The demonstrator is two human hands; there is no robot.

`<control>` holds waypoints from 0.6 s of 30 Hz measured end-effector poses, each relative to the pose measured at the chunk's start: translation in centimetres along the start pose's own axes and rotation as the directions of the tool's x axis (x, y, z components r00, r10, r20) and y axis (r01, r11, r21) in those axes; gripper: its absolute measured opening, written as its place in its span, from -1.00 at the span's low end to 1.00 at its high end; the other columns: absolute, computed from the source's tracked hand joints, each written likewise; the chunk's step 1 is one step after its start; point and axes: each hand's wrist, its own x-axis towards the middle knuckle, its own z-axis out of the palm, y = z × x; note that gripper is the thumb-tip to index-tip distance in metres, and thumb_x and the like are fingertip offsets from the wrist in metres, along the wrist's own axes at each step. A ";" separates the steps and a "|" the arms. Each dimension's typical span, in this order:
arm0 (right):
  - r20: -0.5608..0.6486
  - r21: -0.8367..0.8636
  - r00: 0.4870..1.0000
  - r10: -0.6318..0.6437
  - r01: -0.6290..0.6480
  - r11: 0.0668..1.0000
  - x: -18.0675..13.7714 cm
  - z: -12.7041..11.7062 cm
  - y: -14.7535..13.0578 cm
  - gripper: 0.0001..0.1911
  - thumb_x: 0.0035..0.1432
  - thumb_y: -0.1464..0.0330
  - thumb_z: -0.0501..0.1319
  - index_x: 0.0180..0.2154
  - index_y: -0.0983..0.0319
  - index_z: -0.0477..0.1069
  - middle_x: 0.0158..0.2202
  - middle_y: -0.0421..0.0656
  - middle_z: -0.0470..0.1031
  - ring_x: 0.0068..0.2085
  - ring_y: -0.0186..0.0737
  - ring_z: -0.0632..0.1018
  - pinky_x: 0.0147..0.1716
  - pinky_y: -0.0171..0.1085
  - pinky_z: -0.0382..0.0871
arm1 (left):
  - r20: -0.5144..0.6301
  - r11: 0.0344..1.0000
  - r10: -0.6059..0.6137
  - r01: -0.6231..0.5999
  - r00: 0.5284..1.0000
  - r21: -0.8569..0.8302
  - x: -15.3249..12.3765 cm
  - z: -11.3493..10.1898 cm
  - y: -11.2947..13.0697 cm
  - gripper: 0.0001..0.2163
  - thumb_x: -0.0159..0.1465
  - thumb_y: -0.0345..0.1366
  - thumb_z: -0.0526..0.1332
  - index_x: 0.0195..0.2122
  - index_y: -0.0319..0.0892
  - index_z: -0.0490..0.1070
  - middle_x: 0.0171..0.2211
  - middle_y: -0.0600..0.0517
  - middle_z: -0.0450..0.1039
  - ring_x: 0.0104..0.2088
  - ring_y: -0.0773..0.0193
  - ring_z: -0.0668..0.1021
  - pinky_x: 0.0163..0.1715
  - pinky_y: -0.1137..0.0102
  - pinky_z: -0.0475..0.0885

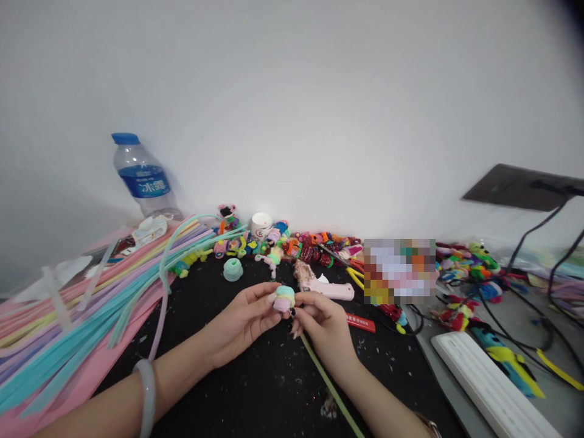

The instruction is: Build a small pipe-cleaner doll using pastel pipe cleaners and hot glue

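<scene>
Between both hands, over the black mat [228,395], is a small coiled pipe-cleaner piece [285,298] in mint, yellow and lilac. The fingers of my left hand [244,325] pinch it from the left. My right hand [326,331] has its thumb and forefinger closed at the piece's right side, near a small dark spot I cannot make out. A yellow-green pipe cleaner [326,380] runs from under my right fingers towards the front edge; whether it joins the coil is hidden. A separate mint coil [233,270] sits on the mat behind my left hand.
Loose pastel pipe cleaners [91,316] spread across the left. Behind the hands lie a pink handled tool [335,291], a red strip [360,322] and several small fuzzy figures [314,246]. A water bottle [143,176] leans by the wall. Right are a white power strip [488,383] and black cables [506,331].
</scene>
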 end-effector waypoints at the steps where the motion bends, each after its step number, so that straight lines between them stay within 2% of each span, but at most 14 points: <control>1: 0.013 0.047 0.999 0.036 -0.037 0.998 0.1 0.0 0.1 -0.89 0.03 0.42 0.19 -0.32 0.24 0.44 -0.58 -0.27 0.45 -0.65 -0.36 0.47 -0.64 -0.40 0.40 | 0.006 1.000 -0.008 0.008 1.000 -0.003 0.0 0.0 0.1 -0.80 0.09 -0.46 0.31 -0.23 -0.27 0.46 -0.33 -0.03 0.52 -0.38 0.37 0.58 -0.34 0.57 0.50; 7: 0.080 0.108 0.986 0.148 -0.156 0.982 0.3 -0.3 0.1 -0.93 0.00 0.40 0.19 -0.41 0.27 0.42 -0.72 -0.32 0.38 -0.74 -0.41 0.38 -0.70 -0.43 0.30 | 0.037 0.999 -0.043 0.042 0.998 0.027 -0.3 -0.1 0.2 -0.79 0.09 -0.44 0.32 -0.22 -0.23 0.47 -0.31 -0.03 0.52 -0.35 0.37 0.56 -0.28 0.51 0.46; 12: 0.126 0.098 0.976 0.179 -0.191 0.977 0.1 -0.3 0.0 -0.88 0.01 0.33 0.20 -0.48 0.26 0.40 -0.78 -0.34 0.32 -0.78 -0.42 0.31 -0.75 -0.44 0.22 | 0.094 0.990 -0.084 0.073 0.992 0.121 -0.5 -0.1 0.4 -0.77 0.09 -0.40 0.32 -0.20 -0.25 0.46 -0.33 -0.04 0.51 -0.38 0.36 0.55 -0.28 0.47 0.43; 18: 0.087 0.092 0.976 0.199 -0.206 0.974 0.1 -0.3 0.4 -0.93 -0.05 0.37 0.24 -0.50 0.25 0.42 -0.79 -0.35 0.32 -0.78 -0.43 0.34 -0.78 -0.47 0.19 | 0.171 0.952 -0.162 0.109 0.972 0.286 -0.6 0.0 0.8 -0.78 0.13 -0.38 0.28 -0.19 -0.27 0.42 -0.37 -0.02 0.48 -0.37 0.33 0.53 -0.29 0.42 0.40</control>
